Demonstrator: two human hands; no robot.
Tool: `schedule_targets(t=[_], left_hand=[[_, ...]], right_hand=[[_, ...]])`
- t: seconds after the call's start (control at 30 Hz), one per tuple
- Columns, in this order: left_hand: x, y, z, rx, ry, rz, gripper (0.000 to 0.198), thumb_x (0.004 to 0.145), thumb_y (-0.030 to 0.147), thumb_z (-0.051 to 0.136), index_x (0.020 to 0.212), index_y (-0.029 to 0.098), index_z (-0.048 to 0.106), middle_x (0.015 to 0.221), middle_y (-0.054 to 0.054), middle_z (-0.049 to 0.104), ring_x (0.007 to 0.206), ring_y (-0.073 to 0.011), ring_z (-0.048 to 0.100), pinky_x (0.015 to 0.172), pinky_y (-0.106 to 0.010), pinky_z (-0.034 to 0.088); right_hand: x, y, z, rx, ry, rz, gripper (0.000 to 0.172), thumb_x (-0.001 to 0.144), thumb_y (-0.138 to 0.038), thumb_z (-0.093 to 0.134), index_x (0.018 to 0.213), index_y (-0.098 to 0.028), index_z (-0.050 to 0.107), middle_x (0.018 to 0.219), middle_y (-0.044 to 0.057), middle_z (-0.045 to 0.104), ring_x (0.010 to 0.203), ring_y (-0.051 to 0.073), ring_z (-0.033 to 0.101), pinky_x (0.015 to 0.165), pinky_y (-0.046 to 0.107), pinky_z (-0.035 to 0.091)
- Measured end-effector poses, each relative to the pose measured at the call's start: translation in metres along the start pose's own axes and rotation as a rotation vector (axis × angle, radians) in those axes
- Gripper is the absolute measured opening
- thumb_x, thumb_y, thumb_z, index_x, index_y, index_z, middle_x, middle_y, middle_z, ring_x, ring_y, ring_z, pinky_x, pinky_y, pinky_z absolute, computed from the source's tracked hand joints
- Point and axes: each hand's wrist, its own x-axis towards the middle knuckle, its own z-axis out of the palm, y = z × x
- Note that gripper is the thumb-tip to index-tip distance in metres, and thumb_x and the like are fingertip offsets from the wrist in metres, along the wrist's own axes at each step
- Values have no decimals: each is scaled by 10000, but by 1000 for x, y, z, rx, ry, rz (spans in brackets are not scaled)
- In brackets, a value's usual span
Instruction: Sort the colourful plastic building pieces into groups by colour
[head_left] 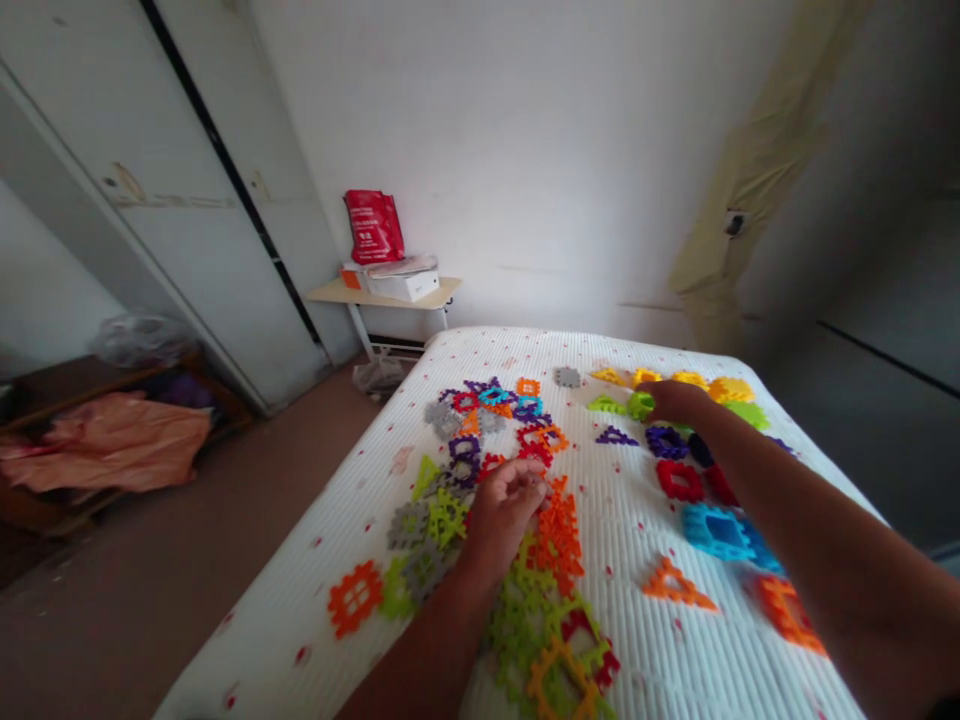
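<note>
Right hand (669, 402) at far side of the mattress, fingers closed on a green piece (640, 406); yellow pieces (731, 390) just beyond, purple triangle (616, 437) on the near side. Left hand (510, 497) well apart from that piece, fingers curled over the mixed pile (448, 515); cannot tell whether it grips anything. Orange square (343, 600) lies near the mattress's left edge. Bare strip of white sheet (611, 510) runs between pile and sorted rows, an orange triangle (660, 576) at its right side.
</note>
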Motion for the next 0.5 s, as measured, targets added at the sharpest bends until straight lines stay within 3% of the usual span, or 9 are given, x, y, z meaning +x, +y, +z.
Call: schedule_targets(t=[0.1,0.2,0.33,0.43,0.5], left_hand=[[-3,7,-3,11,-15,48,253,671,283,632,896,167,634,746,-27,652,639,-149,611,600,-251,475],[-7,25,-22,161,-10,185,255,693,302,622,904,165,660,796,-44,676,681,-166,619,647,-267,481],[3,46,-82,649,225,391,208,727,285,579,871,200,703,855,-42,706,805,-201,625,755,-284,462],[22,42,-128,1005,291,279,279,715,243,547,945,188,696,929,-67,704,844,-220,630,801,-305,448],[35,32,-147,1111,251,189,373,692,229,562,1048,180,662,1019,-84,689,919,-231,622,842,-304,437]], right_hand=[[-1,2,-4,-32,-91,5,515,632,-251,698,1138,-196,618,1103,173,634,981,363,596,781,452,463],[-9,3,-14,-59,-88,34,598,617,-321,721,1185,-208,574,1130,179,611,1011,427,564,794,554,448],[-38,1,-29,-105,12,-7,598,688,-401,651,1248,-241,515,1171,176,585,968,444,576,748,582,458],[-69,-8,-38,-79,94,-67,552,703,-392,630,1235,-296,519,1170,140,599,952,411,593,731,544,484],[-92,-21,-44,-27,111,-100,521,719,-395,616,1225,-305,530,1152,128,614,940,393,604,723,526,495]])
